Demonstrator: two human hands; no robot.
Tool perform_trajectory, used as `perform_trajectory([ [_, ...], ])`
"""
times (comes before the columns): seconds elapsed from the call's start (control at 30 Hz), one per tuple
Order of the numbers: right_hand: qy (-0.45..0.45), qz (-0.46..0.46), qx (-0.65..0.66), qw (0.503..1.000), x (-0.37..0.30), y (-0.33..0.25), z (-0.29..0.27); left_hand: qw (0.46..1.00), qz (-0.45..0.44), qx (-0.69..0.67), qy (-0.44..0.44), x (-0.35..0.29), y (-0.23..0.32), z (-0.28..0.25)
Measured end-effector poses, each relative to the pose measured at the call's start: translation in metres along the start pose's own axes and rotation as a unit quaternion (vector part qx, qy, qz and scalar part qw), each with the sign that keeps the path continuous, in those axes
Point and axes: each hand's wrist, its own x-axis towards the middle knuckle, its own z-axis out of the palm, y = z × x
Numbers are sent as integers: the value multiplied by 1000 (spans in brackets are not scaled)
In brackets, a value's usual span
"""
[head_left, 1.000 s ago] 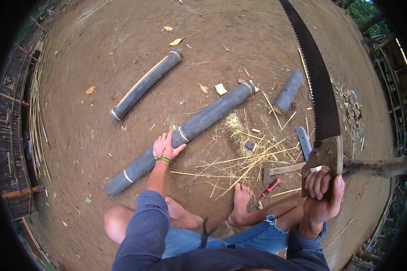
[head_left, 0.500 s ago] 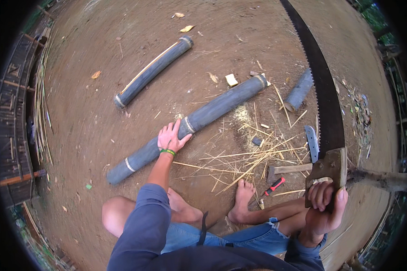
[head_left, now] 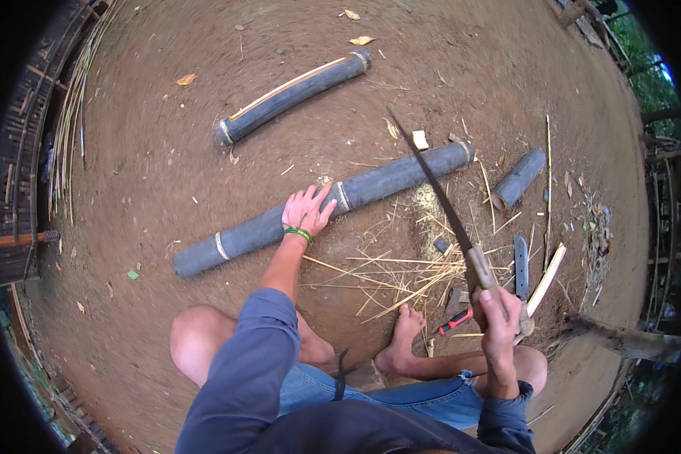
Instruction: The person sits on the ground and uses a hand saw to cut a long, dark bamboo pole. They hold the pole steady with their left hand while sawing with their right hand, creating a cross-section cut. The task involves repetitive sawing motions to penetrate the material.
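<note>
At the centre of the frame, a long, dark-grey bamboo pole with pale node rings (head_left: 386, 181) lies slantwise on the brown earth, in one uncut length as far as its visible side shows. The person's left hand (head_left: 309, 209) is spread over it, palm down and fingers extended, just left of the middle ring. At lower right, the right hand (head_left: 501, 321) is closed around the wooden handle of a long, dark steel handsaw (head_left: 450, 213); its blade points to upper centre and crosses the pole's right half in view, though whether it touches cannot be told. No kerf can be made out. Some cutting looks done: a short grey bamboo section (head_left: 520, 179) lies at right, separate from the pole, and a grey bamboo length with a pale lengthwise strip exposed (head_left: 299, 97) lies at upper centre. Pale yellow sawdust (head_left: 425, 200) beside the pole and a heap of thin, straw-coloured bamboo slivers (head_left: 412, 294) right of centre also suggest finished cuts. The unsawn pole seems the part left. A red-and-black hand tool (head_left: 456, 321) and a flat grey metal blade (head_left: 520, 265) lie at lower right.
</note>
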Motion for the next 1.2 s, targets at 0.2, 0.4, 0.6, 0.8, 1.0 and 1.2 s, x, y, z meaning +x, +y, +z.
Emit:
perform_trajectory([
  [0.2,-82,69,18,994,-1,6,10,998,-29,-55,-13,11,-9,-7],
  [0.4,-80,46,-58,994,-3,7,18,1000,-3,1,-8,8,-4,-6],
  [0.6,-57,16,-96,994,-13,16,26,998,20,35,-55,11,-9,-10],
  [0.8,-81,14,-47,995,-9,3,27,992,0,18,-126,34,-12,-21],
  [1.0,-117,33,-61,991,-3,-10,25,993,15,33,-108,40,-26,-16],
  [1.2,-103,-16,-67,992,-4,-15,27,996,49,27,-68,37,-23,-16],
])
